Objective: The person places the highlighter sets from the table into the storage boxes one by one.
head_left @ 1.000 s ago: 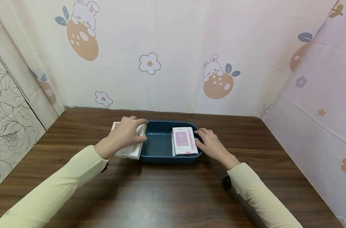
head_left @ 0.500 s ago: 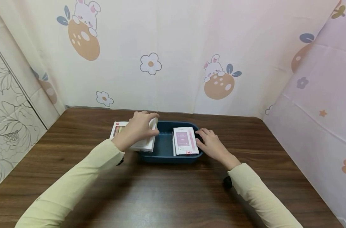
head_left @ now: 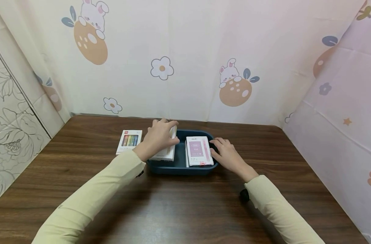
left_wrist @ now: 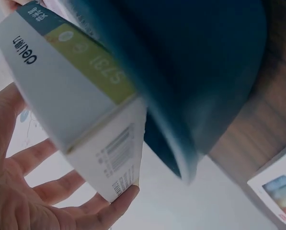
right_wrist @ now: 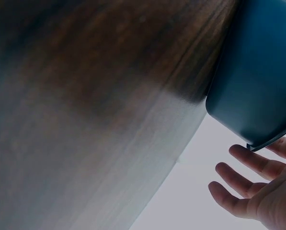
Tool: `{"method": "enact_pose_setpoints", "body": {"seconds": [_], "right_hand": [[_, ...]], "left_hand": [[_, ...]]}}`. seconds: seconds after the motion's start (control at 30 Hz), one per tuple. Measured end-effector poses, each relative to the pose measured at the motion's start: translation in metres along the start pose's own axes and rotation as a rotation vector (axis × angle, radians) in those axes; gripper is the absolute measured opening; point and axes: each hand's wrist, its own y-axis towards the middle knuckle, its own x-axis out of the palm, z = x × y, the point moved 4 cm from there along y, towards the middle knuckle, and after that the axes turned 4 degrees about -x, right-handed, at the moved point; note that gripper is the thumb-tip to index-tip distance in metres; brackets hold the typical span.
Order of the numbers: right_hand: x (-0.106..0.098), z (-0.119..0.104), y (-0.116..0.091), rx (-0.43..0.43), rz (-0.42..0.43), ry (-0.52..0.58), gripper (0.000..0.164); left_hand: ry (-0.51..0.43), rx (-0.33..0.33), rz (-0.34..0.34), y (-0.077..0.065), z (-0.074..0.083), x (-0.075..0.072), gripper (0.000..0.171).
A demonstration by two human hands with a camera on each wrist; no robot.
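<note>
My left hand [head_left: 158, 137] grips a white box [left_wrist: 61, 96] by its edges, thumb on one side and fingertips on the other. Its side reads "deli" and "S731" on a green and yellow-green band. The box is tilted over the left part of a dark blue bin [head_left: 179, 170], close to the rim in the left wrist view; my hand covers much of it from above. A white and pink box marked "12" [head_left: 199, 152] sits in the bin's right part. At the bin's right end, my right hand [head_left: 229, 156] rests on the rim with loosely bent fingers.
Left of the bin, a white box with a window of coloured sticks [head_left: 130, 139] lies on the brown wooden table [head_left: 179, 206]. A patterned curtain [head_left: 191, 91] hangs behind the table's back edge.
My left hand has carried the white box rightward, from the bin's left edge to over its left part. The box with coloured sticks has come into view. My right hand stays put.
</note>
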Motion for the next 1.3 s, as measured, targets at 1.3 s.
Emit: {"method": "enact_pose_setpoints", "body": {"seconds": [1.3], "right_hand": [[-0.001,-0.002,-0.001,0.012,-0.012,0.008,0.043]], "left_hand": [[0.016,-0.011,-0.046,-0.004,-0.013,0.058,0.05]]}}
